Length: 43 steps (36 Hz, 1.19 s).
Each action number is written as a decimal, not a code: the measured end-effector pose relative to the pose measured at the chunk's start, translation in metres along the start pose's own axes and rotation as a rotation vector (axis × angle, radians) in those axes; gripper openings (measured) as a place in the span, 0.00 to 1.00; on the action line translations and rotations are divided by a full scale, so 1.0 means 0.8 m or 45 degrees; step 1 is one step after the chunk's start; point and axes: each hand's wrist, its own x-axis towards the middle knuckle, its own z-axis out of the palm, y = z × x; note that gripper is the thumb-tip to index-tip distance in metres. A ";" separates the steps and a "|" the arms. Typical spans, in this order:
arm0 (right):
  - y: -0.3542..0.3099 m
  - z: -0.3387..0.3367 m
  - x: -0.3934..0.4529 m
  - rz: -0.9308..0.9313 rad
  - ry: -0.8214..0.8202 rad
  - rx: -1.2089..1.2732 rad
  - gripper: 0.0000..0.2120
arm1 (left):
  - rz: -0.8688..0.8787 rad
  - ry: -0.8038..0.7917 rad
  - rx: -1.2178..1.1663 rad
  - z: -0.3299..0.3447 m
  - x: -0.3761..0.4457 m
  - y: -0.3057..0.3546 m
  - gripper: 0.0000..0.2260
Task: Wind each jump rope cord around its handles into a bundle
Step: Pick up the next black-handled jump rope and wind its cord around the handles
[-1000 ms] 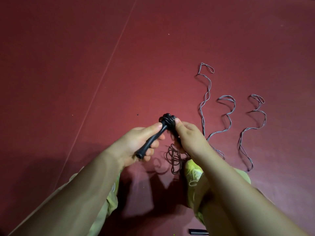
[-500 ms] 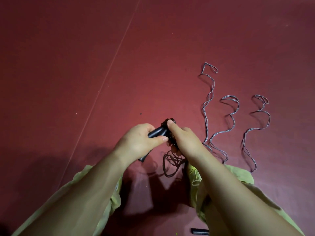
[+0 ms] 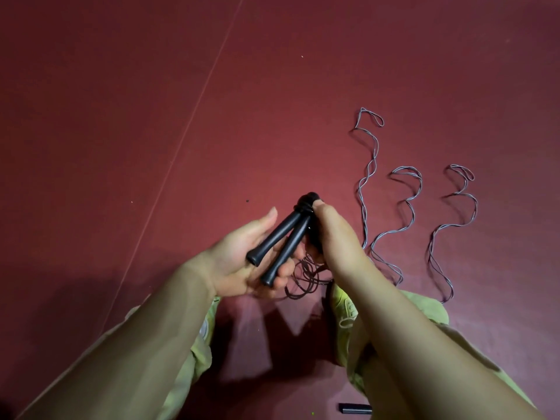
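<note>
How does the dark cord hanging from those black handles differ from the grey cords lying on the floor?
The dark cord hangs in small tangled loops below the hands; the grey cords lie stretched out in long wavy lines on the floor. The dark cord joins two black handles held in the hands; the grey cords lie untouched, and no handles show on them. Both are thin and not yet wound.

No legible text, label, brand, number or sign appears on any surface in view. The black handles (image 3: 280, 242) lying across the left hand (image 3: 242, 262) carry no readable marking, and the floor (image 3: 151, 116) beyond both hands is plain. A small pale round patch on the clothing just below the left wrist may be a badge or logo, but it is too small and blurred to read.
</note>
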 end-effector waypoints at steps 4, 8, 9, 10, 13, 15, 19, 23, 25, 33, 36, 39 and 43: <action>0.002 -0.002 0.003 -0.020 -0.066 -0.132 0.23 | 0.008 0.071 -0.048 -0.004 0.005 0.000 0.25; 0.000 -0.011 0.003 0.020 -0.128 -0.266 0.24 | 0.048 0.328 0.189 0.001 0.011 -0.003 0.24; 0.002 -0.013 0.004 0.039 -0.140 -0.290 0.25 | 0.060 0.408 0.267 0.002 0.013 -0.006 0.25; 0.004 -0.014 0.004 0.059 -0.145 -0.314 0.25 | 0.078 0.480 0.341 0.004 0.016 -0.008 0.25; 0.010 -0.014 0.007 0.086 -0.143 -0.331 0.25 | 0.168 0.647 0.547 0.002 0.027 -0.015 0.25; 0.013 -0.013 0.009 0.092 -0.139 -0.305 0.23 | 0.204 0.724 0.633 -0.001 0.033 -0.018 0.25; 0.016 -0.013 0.011 0.100 -0.084 -0.258 0.23 | 0.257 0.764 0.679 -0.004 0.037 -0.020 0.25; 0.016 -0.013 0.012 0.072 0.010 -0.379 0.25 | 0.289 0.788 0.701 -0.007 0.039 -0.020 0.25; 0.015 -0.012 0.012 0.049 0.039 -0.406 0.26 | 0.310 0.817 0.730 -0.011 0.041 -0.021 0.25; 0.013 -0.005 0.010 0.140 -0.102 -0.152 0.29 | 0.376 1.182 1.532 -0.017 0.029 -0.020 0.17; 0.012 -0.006 0.009 0.207 -0.102 -0.161 0.35 | 0.460 1.211 1.671 -0.015 0.028 -0.021 0.12; 0.010 -0.006 0.009 0.193 -0.066 -0.155 0.31 | 0.495 1.251 1.781 -0.011 0.028 -0.019 0.14; 0.008 -0.007 0.009 0.193 -0.058 -0.040 0.24 | 0.475 1.221 1.755 -0.010 0.026 -0.016 0.17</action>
